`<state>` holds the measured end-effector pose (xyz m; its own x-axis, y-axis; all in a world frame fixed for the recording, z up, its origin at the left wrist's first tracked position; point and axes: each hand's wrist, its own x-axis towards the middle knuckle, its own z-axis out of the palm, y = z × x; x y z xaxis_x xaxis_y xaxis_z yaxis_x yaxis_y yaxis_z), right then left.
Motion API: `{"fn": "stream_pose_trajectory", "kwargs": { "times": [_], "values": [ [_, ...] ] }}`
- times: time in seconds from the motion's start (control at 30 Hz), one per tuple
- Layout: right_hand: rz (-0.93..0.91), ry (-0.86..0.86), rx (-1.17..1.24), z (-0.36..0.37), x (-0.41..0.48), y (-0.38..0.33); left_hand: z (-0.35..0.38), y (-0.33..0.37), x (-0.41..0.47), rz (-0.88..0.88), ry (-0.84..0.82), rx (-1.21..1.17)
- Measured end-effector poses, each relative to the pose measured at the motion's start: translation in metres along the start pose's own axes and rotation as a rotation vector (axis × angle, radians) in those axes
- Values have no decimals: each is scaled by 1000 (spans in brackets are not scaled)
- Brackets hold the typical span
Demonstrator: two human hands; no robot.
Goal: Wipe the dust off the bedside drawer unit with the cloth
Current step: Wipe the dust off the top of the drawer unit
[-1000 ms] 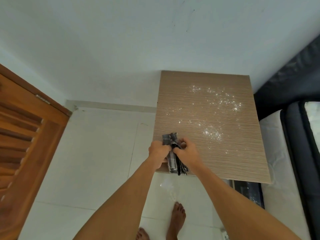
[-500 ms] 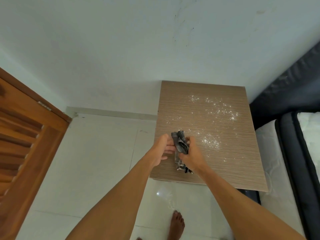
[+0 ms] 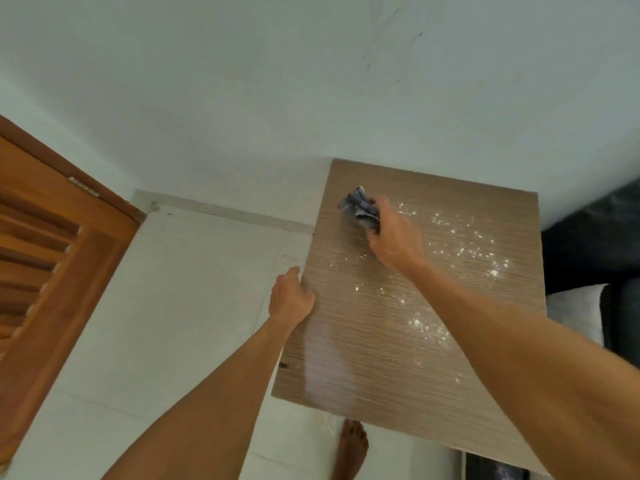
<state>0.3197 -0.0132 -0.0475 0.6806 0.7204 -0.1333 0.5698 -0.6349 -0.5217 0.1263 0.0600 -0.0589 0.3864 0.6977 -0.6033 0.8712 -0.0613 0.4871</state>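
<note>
The bedside drawer unit has a brown striped wooden top, seen from above at right of centre. White dust lies scattered over its middle and right side. My right hand is near the top's far left corner, shut on a crumpled grey-blue cloth that presses on the wood. My left hand rests against the top's left edge, fingers curled around it, holding no cloth.
A white wall runs behind the unit. A brown louvred wooden door stands at the left. Pale floor tiles lie between door and unit. A dark bed frame with a white mattress adjoins the unit's right side. My bare foot is by the front edge.
My right hand carried the cloth from the near left part of the top to the far left corner. My left hand let go of the cloth and moved to the unit's left edge.
</note>
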Motion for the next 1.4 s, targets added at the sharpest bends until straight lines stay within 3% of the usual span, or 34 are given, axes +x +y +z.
{"fn": "stream_pose_trajectory", "kwargs": {
  "times": [0.2, 0.4, 0.57, 0.73, 0.93, 1.4],
  "values": [
    [-197, 47, -313, -15, 84, 8, 4, 3, 19, -7, -8, -26],
    [-367, -86, -557, -3, 132, 21, 0, 1, 28, -55, -58, -42],
    [-529, -52, -533, -1, 147, 23, -1, -1, 30, -66, -79, -45],
    [-530, -195, -378, 17, 149, 29, -1, -3, 30, -64, -93, -83],
    [-413, -133, -332, 39, 129, 27, -2, -6, 32, -64, -93, -96],
    [-455, -195, -435, 71, 24, 19, -1, -11, 35, -79, -105, -184]
  ]
}}
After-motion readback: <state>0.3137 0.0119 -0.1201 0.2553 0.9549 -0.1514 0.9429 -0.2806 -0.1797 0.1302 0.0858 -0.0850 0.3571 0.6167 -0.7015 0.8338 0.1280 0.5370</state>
